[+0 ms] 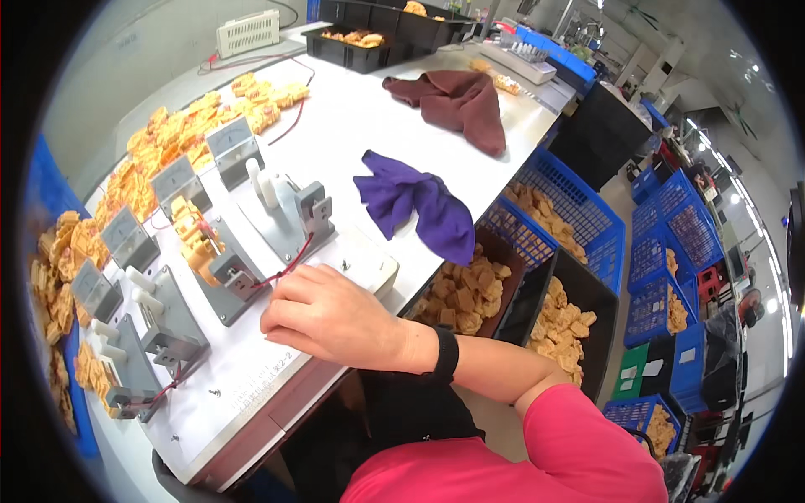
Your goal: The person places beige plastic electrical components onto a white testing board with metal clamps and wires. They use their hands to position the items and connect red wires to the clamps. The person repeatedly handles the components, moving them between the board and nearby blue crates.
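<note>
White tabletop — purple cloth near right hand — blue baskets alongside.

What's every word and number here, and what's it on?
White base: writing near its edge, which I won't copy.
Analog meters: dial marks, too small to read.
Green crate: white label, too blurred.
Pale wall: faint marks, too blurred.

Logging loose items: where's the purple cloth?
Near the head view's centre, the purple cloth lies on the white table by its right edge, between brown cloth and right hand.
</note>
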The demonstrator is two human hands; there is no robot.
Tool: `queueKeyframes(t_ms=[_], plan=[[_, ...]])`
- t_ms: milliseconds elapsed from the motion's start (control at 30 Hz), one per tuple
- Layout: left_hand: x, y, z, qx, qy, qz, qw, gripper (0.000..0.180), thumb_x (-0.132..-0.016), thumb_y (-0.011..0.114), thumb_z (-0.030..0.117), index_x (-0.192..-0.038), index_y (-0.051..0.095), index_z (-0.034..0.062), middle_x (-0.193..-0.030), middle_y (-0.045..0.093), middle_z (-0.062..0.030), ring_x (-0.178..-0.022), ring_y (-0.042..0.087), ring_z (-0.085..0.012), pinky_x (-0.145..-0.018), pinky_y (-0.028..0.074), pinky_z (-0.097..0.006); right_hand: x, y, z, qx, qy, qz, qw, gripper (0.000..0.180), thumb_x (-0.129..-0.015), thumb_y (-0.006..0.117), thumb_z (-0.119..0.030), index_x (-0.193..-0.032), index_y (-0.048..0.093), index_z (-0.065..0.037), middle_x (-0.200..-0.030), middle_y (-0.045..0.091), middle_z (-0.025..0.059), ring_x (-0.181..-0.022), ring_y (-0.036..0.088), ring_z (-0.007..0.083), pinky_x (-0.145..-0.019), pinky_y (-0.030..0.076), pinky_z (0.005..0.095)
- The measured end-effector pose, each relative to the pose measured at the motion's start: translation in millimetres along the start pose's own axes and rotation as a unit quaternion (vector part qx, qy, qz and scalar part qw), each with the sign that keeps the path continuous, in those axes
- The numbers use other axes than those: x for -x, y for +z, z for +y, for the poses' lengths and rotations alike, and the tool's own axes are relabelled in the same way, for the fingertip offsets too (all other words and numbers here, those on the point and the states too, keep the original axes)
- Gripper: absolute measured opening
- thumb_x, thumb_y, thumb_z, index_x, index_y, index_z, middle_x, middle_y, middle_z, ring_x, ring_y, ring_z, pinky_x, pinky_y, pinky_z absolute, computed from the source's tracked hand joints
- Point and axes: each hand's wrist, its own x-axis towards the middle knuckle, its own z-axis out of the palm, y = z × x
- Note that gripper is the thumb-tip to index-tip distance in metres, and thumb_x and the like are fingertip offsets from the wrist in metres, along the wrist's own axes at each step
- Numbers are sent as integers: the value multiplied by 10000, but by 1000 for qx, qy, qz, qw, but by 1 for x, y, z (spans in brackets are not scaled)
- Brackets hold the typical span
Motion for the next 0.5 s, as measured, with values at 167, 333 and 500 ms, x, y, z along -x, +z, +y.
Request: queueKeyframes(t_ms=[167,333,500], plan=[[3,-3,12,-57,54,-4,997,444,-1049,395,318,-1292,568,-11,-1281,584,-192,-1132,572,-333,-989,466,-456,-3,8,-4,-6,-16,6,1000,117,-819,709,-187,-866,620,-127,-884,551,26,-912,554,243,-796,430,369],[-1,20,7,-1,88,-6,996,440,-1047,401,318,-1280,570,-15,-1267,589,-197,-1111,578,-348,-975,474,-458,0,13,3,-27,-2,3,1000,77,-812,690,-190,-814,633,-138,-882,560,36,-924,549,238,-825,425,375],[-2,33,13,19,100,-12,995,431,-1045,410,310,-1275,574,-16,-1259,594,-196,-1107,581,-346,-973,475,-456,4,11,4,-17,11,10,1000,66,-797,692,-187,-774,646,-146,-864,556,26,-909,547,230,-817,425,365]])
